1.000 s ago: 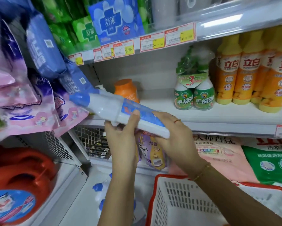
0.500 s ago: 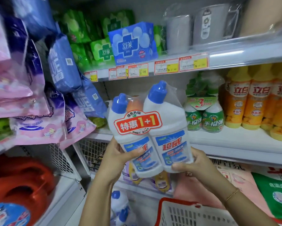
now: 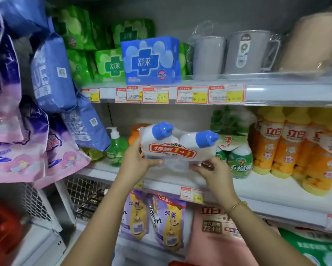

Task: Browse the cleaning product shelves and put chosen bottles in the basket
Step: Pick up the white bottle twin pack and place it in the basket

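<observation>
A plastic-wrapped twin pack of white bottles [image 3: 173, 148] with blue caps and a red "1+1" label is held at the level of the middle shelf [image 3: 261, 186], tipped back so the caps point away and up. My left hand [image 3: 137, 157] grips its left side. On the right lower edge of the wrap my right hand [image 3: 212, 170] pinches. Only a sliver of the red basket rim [image 3: 177, 263] shows at the bottom edge.
Green twin bottles [image 3: 236, 162] and yellow-orange bottles [image 3: 293, 144] stand right of the pack. A green pump bottle [image 3: 116, 148] stands left, beside hanging blue and pink packs [image 3: 52, 73]. Grey jugs [image 3: 247, 52] and tissue packs sit above; refill pouches [image 3: 167, 221] below.
The pack went from lying sideways to upright with labels facing me, then was lifted toward the middle shelf and tipped back. My view rose, so the basket has nearly left the frame.
</observation>
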`<state>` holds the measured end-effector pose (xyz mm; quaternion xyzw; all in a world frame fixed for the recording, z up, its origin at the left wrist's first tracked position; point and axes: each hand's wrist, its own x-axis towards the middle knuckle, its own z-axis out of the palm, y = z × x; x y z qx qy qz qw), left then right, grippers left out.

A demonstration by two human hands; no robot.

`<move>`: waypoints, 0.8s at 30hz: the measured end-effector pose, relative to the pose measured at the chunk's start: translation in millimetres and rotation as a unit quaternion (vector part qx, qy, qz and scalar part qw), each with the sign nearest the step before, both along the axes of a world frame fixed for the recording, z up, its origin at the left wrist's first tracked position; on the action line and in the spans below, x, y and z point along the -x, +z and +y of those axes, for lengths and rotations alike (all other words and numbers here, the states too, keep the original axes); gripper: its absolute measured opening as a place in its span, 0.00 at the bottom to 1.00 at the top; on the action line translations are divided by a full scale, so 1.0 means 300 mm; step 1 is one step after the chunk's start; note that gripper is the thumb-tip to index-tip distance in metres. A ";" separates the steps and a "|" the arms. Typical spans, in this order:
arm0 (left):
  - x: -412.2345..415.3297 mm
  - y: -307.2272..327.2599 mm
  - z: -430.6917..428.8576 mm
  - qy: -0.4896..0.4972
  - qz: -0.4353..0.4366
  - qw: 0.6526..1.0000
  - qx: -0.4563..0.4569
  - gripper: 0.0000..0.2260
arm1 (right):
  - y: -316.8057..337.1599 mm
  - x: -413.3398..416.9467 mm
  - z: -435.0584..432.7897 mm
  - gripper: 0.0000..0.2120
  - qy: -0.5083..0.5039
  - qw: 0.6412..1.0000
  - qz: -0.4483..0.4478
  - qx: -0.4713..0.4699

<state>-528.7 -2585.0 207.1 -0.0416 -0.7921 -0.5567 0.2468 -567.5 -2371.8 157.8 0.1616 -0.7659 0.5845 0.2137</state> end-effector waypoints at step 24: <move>0.788 -0.037 0.074 -0.081 -0.044 0.995 -0.033 0.21 | -0.220 0.122 0.150 0.20 -0.229 0.837 0.112 -0.485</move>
